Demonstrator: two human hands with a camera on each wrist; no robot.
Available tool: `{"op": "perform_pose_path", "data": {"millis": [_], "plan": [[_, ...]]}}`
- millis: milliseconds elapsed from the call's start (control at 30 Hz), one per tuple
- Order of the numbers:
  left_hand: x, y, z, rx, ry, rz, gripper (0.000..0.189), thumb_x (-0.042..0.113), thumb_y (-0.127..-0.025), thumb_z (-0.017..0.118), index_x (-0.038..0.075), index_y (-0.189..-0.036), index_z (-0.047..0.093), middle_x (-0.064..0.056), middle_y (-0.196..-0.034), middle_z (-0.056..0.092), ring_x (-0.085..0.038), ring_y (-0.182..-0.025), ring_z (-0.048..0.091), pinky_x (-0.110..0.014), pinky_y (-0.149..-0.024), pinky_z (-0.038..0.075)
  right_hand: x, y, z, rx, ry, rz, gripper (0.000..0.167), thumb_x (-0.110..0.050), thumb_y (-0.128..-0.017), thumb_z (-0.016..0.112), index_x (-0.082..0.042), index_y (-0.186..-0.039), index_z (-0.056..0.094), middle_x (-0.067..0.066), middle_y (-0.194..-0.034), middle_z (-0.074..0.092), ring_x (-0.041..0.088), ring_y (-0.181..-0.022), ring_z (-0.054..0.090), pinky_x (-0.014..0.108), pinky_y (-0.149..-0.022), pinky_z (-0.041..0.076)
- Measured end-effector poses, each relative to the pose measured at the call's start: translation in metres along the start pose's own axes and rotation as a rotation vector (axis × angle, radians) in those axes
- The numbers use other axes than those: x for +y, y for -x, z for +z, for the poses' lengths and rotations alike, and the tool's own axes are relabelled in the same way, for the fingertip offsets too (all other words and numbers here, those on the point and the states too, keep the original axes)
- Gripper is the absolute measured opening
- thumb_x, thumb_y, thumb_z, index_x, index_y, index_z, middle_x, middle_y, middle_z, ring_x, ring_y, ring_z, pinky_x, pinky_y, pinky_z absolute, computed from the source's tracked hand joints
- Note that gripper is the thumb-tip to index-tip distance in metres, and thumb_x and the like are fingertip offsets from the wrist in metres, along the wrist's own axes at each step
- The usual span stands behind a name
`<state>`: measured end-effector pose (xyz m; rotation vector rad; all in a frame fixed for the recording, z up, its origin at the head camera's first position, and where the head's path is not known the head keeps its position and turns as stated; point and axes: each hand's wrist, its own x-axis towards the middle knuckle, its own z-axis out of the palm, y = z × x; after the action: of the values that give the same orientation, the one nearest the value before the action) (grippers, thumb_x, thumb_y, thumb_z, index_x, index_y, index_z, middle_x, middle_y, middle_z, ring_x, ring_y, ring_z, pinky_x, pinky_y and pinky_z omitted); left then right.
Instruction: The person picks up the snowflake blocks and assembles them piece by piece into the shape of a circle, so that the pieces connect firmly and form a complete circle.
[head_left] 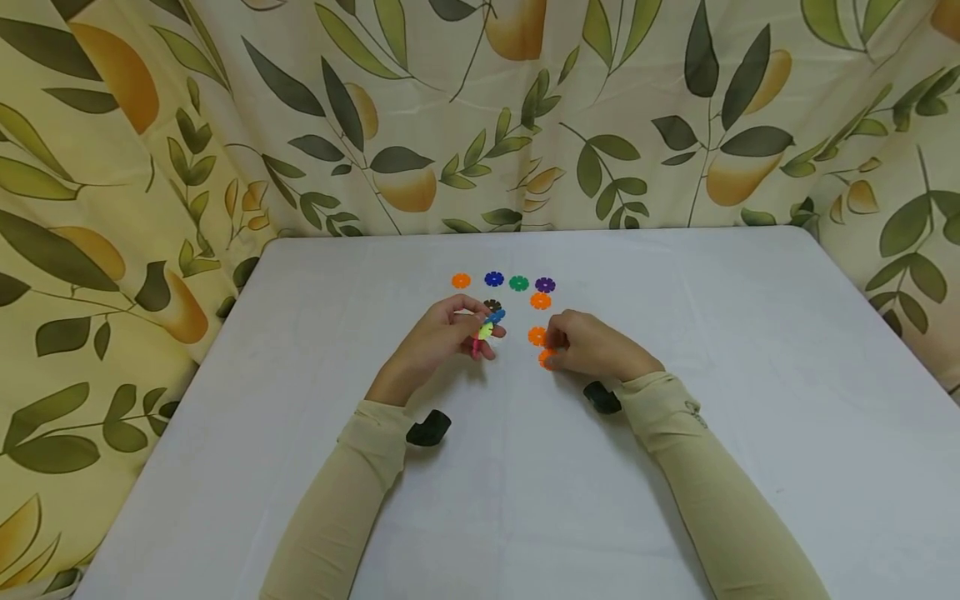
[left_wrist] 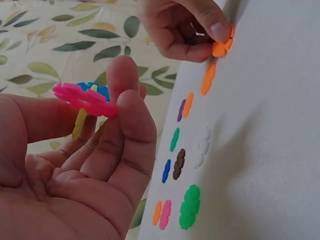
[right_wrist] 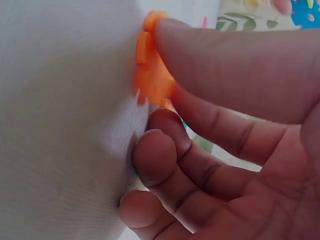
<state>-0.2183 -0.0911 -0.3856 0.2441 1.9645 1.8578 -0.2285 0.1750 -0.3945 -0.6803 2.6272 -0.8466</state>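
In the left wrist view, my left hand [head_left: 431, 337] holds joined notched plastic discs raised off the table: a pink disc [left_wrist: 85, 99], a yellow disc [left_wrist: 79, 124] and a blue disc [left_wrist: 100, 91]. My right hand [head_left: 596, 343] pinches an orange disc [right_wrist: 155, 75] between thumb and finger at the tabletop. Close to those fingers lies another orange disc [head_left: 536, 336], with a third orange disc [head_left: 541, 301] farther back. A brown disc [head_left: 492, 305] lies just beyond the left hand. The left wrist view also shows a white disc [left_wrist: 203, 147] flat on the cloth.
A back row holds a purple disc [head_left: 545, 285], a green disc [head_left: 519, 283], a dark blue disc [head_left: 494, 279] and an orange disc [head_left: 461, 281]. A pink disc [left_wrist: 165, 215] and larger-looking green disc [left_wrist: 190, 207] lie nearby. Patterned curtains [head_left: 480, 125] border the white table [head_left: 495, 517].
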Motion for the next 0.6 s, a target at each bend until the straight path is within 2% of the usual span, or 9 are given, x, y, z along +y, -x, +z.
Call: {"op": "perform_pose_path", "data": {"millis": [200, 467, 600], "plan": [[0.0003, 0.0006, 0.0000, 0.010, -0.005, -0.028, 0.023, 0.016, -0.116, 0.047, 0.003, -0.132, 0.057, -0.019, -0.119, 0.076, -0.028, -0.085, 0.075, -0.028, -0.081, 0.059, -0.0016, 0.0007, 0.0005, 0.009, -0.016, 0.042, 0.018, -0.004, -0.094, 0.077, -0.001, -0.101, 0.061, 0.008, -0.089, 0.062, 0.026, -0.082, 0.056, 0.037, -0.073, 0.048], [-0.0025, -0.0010, -0.0003, 0.016, -0.006, -0.040, 0.023, 0.015, -0.116, 0.046, 0.003, -0.132, 0.058, -0.023, -0.116, 0.074, -0.029, -0.084, 0.072, -0.029, -0.081, 0.058, 0.0019, -0.0010, -0.0017, 0.114, -0.044, 0.049, 0.014, 0.000, -0.095, 0.072, -0.001, -0.108, 0.066, 0.009, -0.093, 0.065, 0.028, -0.086, 0.058, 0.040, -0.080, 0.051], [-0.0044, -0.0026, 0.0002, 0.011, 0.004, -0.046, 0.025, 0.013, -0.116, 0.045, -0.001, -0.133, 0.059, -0.021, -0.111, 0.074, -0.027, -0.083, 0.070, -0.027, -0.081, 0.058, 0.0024, -0.0003, -0.0039, 0.165, -0.092, 0.060, 0.014, -0.002, -0.098, 0.070, -0.001, -0.112, 0.067, 0.010, -0.090, 0.065, 0.026, -0.079, 0.058, 0.037, -0.072, 0.051]]}}
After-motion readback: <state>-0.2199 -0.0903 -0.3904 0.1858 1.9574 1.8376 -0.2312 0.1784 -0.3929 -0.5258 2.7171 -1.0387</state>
